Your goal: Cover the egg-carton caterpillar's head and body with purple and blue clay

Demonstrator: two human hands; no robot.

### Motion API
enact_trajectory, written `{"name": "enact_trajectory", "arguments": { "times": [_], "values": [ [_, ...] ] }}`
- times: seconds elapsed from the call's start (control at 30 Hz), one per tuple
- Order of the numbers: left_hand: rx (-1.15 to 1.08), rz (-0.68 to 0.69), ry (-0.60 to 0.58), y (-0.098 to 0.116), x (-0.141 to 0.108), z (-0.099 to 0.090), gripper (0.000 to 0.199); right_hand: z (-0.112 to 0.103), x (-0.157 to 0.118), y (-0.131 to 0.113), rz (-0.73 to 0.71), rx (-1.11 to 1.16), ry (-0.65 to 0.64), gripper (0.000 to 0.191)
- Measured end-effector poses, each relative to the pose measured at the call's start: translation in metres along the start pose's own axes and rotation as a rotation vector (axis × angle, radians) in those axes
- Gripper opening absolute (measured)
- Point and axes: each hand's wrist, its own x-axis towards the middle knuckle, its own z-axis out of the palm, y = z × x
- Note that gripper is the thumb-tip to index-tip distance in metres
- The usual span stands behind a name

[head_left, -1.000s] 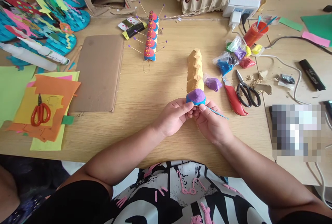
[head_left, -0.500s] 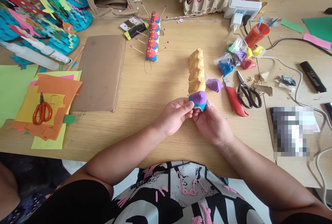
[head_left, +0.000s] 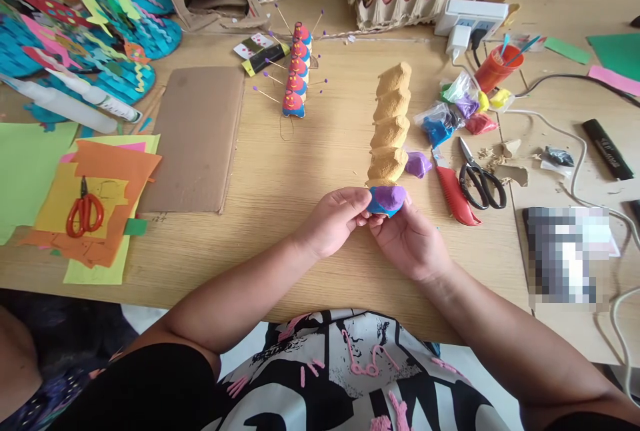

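A strip of tan egg carton [head_left: 390,128] points away from me, its row of bumps facing up. Blue clay [head_left: 376,202] covers its near end, with a purple clay cap [head_left: 390,197] on top. My left hand [head_left: 337,221] pinches the near end from the left, thumb on the blue clay. From the right my right hand [head_left: 411,234] grips the same end, its thumb along the side; some fingers are hidden beneath. Just right of the strip lies a bag of purple clay [head_left: 418,164]. Farther left stands a decorated carton caterpillar [head_left: 295,78] with red and blue bumps and purple-tipped sticks.
Black scissors [head_left: 481,178], a red-handled cutter [head_left: 457,191] and bagged clay [head_left: 437,130] lie to the right, near an orange cup [head_left: 497,70]. Egg trays [head_left: 400,8] are stacked behind. On the left are a cardboard sheet [head_left: 193,141], coloured paper [head_left: 135,178] and red scissors [head_left: 85,214].
The strip's far end has lifted and swung slightly right, showing more of its length. The purple-capped end has tilted toward me, still in both hands.
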Motion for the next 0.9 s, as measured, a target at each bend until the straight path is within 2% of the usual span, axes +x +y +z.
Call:
{"name": "enact_trajectory", "arguments": {
  "times": [0.33, 0.57, 0.73, 0.9],
  "values": [
    [-0.074, -0.067, 0.117, 0.0024, 0.0008, 0.0038, 0.049, -0.0037, 0.0008, 0.003, 0.032, -0.002, 0.0, 0.02],
    [-0.045, -0.076, 0.025, -0.0007, 0.0026, 0.0024, 0.047, -0.0067, 0.0042, -0.0016, 0.009, -0.011, 0.083, 0.019],
    [-0.045, -0.04, 0.08, -0.0048, 0.0023, 0.0034, 0.04, -0.0038, 0.0033, -0.0005, 0.014, 0.01, 0.091, 0.021],
    [-0.062, -0.045, 0.07, -0.0044, 0.0027, 0.001, 0.039, -0.0006, 0.0021, -0.0005, 0.032, 0.018, 0.074, 0.023]
  ]
}}
